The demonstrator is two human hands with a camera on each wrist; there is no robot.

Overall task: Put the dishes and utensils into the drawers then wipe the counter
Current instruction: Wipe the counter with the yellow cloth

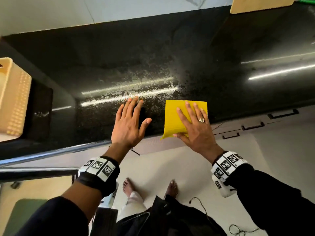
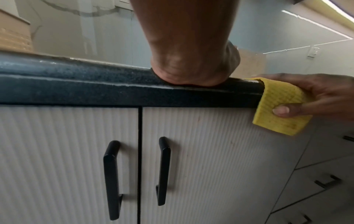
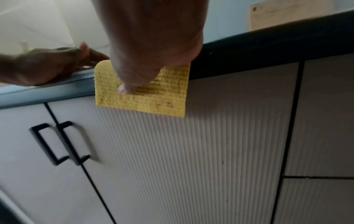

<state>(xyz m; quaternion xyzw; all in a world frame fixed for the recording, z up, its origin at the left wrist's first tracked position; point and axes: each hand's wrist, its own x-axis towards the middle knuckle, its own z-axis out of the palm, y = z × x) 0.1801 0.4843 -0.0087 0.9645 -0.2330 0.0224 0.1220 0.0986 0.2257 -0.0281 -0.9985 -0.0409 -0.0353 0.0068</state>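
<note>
On the counter [image 1: 102,57], yellow cloth [image 1: 175,120] under right hand [image 1: 196,132], beside left hand [image 1: 127,123].

The counter [image 1: 170,53] has wide bare room ahead of both hands, up to the back wall. On the far left a basket [image 1: 12,97] stands in the way. At the far right back, a wooden board [image 1: 259,4] leans at the wall. The left hand [image 1: 129,123] and the cloth [image 1: 175,120] occupy the front edge, with a narrow gap between them.

Right hand [image 3: 153,45] thumb presses yellow cloth [image 3: 141,91] over counter edge [image 3: 268,50].
</note>
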